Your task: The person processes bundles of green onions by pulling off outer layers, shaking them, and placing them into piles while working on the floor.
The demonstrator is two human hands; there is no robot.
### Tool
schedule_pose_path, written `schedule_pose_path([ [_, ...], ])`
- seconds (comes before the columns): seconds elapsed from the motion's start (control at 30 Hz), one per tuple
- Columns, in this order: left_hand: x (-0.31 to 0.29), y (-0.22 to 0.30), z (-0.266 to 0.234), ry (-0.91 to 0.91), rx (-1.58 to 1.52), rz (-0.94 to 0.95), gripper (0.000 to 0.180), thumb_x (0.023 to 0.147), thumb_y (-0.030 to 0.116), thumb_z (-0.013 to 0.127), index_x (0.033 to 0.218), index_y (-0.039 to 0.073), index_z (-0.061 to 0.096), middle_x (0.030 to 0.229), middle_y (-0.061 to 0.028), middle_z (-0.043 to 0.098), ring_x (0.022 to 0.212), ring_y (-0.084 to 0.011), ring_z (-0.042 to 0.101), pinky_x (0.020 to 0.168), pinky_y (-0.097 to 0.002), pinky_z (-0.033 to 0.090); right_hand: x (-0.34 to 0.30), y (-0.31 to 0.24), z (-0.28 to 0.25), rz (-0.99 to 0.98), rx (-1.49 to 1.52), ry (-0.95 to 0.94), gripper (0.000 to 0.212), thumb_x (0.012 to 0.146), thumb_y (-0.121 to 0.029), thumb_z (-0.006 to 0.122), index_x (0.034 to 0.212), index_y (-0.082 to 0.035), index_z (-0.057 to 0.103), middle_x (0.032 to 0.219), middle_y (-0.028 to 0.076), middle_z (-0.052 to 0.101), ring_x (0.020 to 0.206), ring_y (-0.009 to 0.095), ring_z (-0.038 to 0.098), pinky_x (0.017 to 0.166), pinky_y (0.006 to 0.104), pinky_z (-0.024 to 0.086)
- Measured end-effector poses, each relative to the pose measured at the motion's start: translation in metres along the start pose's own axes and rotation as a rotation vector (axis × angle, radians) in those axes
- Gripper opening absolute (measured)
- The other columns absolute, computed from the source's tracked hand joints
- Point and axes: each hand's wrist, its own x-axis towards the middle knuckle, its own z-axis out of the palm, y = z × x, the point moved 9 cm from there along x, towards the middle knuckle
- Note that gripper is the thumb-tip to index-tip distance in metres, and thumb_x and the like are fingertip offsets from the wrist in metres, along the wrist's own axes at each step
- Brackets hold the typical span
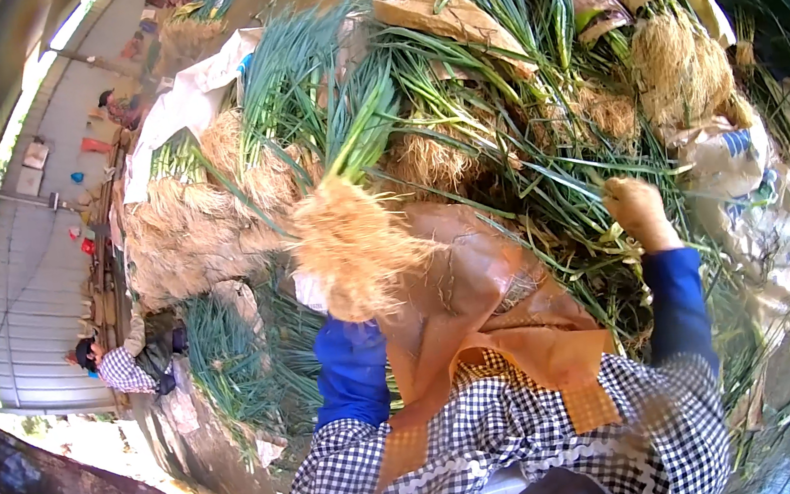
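Note:
A bunch of green onions (351, 238) with thick straw-coloured roots is raised in front of me, roots toward me and green tops pointing away. My left hand (309, 290), pale at its visible edge, grips the bunch; the roots hide most of its fingers. To the right, my right hand (637, 211) is curled closed above loose green leaves (583, 220). Long leaves pass close by its knuckles, and I cannot make out what is inside the fist. Below and between my arms spreads my orange-brown apron (465, 278).
Rooty onion bunches (178, 212) are stacked at the left, and a large bundle (683, 70) lies at the far right. White sacks (761, 226) lie beside my right arm. More green tops (229, 356) lie left. Another person (124, 368) works at the far left.

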Motion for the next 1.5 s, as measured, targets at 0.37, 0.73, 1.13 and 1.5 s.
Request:
schedule_pose_path([
  [0.37,-0.023,-0.033,-0.045,0.021,-0.042,-0.098,0.055,0.082,0.036,0.051,0.128,0.005,0.043,0.119,-0.0152,0.051,0.115,-0.0339,0.046,0.097,-0.0470,0.037,0.078,-0.375,-0.026,-1.036,0.421,0.526,0.054,0.076,-0.017,0.063,0.126,-0.009,0.046,0.124,0.012,0.051,0.113,0.028,0.049,0.095,0.0400,0.040],
  [0.73,-0.038,-0.037,-0.054,0.026,-0.075,-0.173,0.054,0.082,0.034,0.052,0.127,0.005,0.044,0.118,-0.0151,0.052,0.113,-0.0329,0.047,0.096,-0.0463,0.038,0.154,0.039,0.152,0.181,-0.325,-0.438,0.033,0.082,-0.026,0.052,0.107,-0.008,0.064,0.112,0.013,0.062,0.105,0.030,0.059,0.085,0.0398,0.048],
  [1.13,-0.055,-0.050,-0.063,0.048,-0.178,-0.245,0.052,0.082,0.033,0.053,0.126,0.005,0.044,0.117,-0.0148,0.052,0.112,-0.0318,0.048,0.095,-0.0455,0.039,0.077,-0.412,0.037,-0.842,0.655,-0.112,0.050,0.086,-0.046,0.054,0.111,-0.002,0.059,0.102,0.019,0.062,0.092,0.030,0.060,0.081,0.0363,0.046],
  [1.5,-0.105,-0.064,-0.053,0.102,-0.450,-0.413,0.051,0.082,0.031,0.054,0.125,0.004,0.045,0.116,-0.0146,0.053,0.110,-0.0308,0.049,0.094,-0.0448,0.040,0.105,0.009,0.179,0.000,-0.654,-0.597,0.042,0.088,-0.041,0.049,0.117,-0.012,0.060,0.116,0.010,0.060,0.106,0.026,0.058,0.085,0.0384,0.047],
])
